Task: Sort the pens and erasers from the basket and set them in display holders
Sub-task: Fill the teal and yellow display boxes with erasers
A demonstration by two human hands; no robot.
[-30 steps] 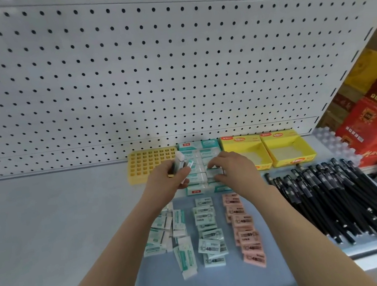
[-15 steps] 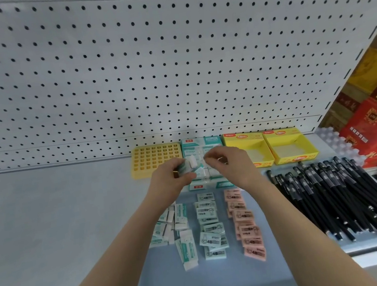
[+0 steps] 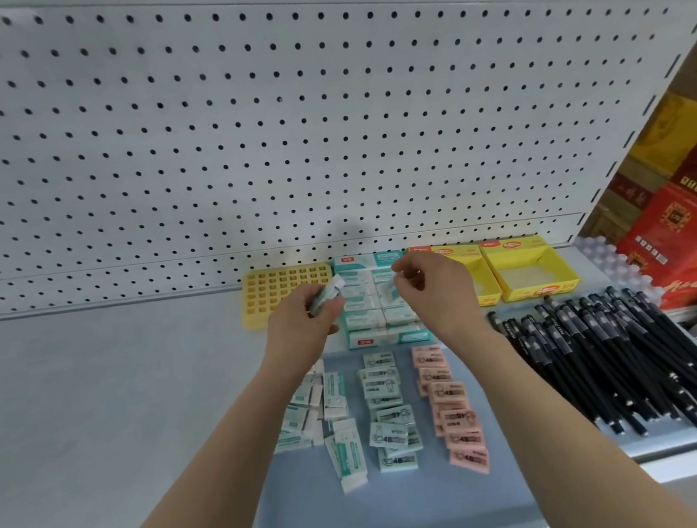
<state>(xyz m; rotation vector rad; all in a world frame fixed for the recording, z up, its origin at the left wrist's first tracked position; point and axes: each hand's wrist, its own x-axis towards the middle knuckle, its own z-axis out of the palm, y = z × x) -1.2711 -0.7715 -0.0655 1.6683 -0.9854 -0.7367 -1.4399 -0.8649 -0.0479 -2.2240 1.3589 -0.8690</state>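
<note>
My left hand point(image 3: 301, 323) grips a small stack of white-and-teal erasers point(image 3: 328, 294) just above the left side of the teal display box point(image 3: 388, 340). That box holds rows of the same erasers. Over its right side my right hand point(image 3: 435, 291) hovers, fingertips pinching one white-teal eraser point(image 3: 388, 288). On the blue mat point(image 3: 399, 511) lie loose white-teal erasers point(image 3: 329, 413), pale green 4B erasers point(image 3: 386, 415) and pink 4B erasers point(image 3: 452, 414). A heap of black pens point(image 3: 604, 364) lies to the right. A yellow grid pen holder point(image 3: 282, 290) stands left of the box.
Two yellow display boxes point(image 3: 531, 278) stand against the pegboard point(image 3: 268, 116) right of the teal box. A white grid holder point(image 3: 602, 262) sits beyond them, and red cartons point(image 3: 696, 222) are stacked at the far right. Grey shelf surface point(image 3: 88, 419) stretches to the left.
Both hands have lifted slightly off the teal box. The right hand has drawn away from the left hand's stack with an eraser at its fingertips.
</note>
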